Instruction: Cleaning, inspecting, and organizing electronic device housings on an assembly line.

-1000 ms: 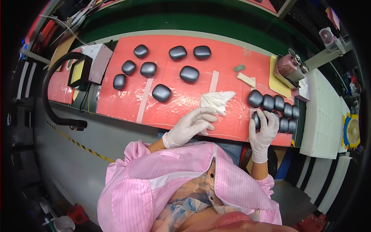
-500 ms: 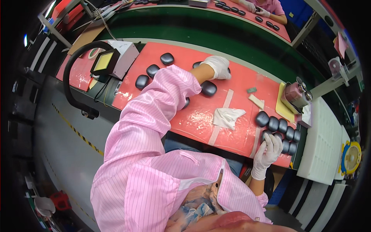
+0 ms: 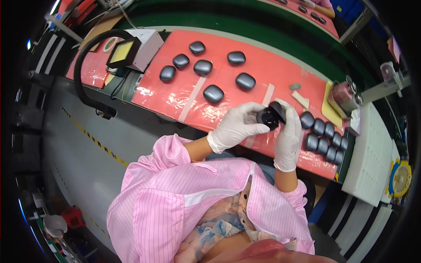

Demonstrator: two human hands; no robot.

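Both my hands wear white gloves and meet over the front of the table. Between them is a small rounded dark case [image 3: 268, 118] with its hinged lid [image 3: 277, 110] raised and a black inside showing. My left hand [image 3: 237, 128] grips the body with fingers and thumb. On the other side my right hand [image 3: 288, 139] is closed on the lid side, its fingers partly hidden. Just right of it, similar closed grey cases [image 3: 322, 143] stand packed in two rows. Several more closed cases, one of them a glossy grey case [image 3: 213, 94], lie spread out on the left.
The red-covered table [image 3: 153, 94] carries a box with a yellow-faced lamp [image 3: 120, 58] and a black flexible hose [image 3: 75, 70] at left. At right are a yellow pad [image 3: 330, 107], a metal-topped container [image 3: 343, 97] and a white strip [image 3: 300, 100]. Another person's hand [image 3: 308, 4] shows beyond.
My left hand has come back from the far cases toward me. My right hand has risen from the rows to meet it. An open case is now between them.
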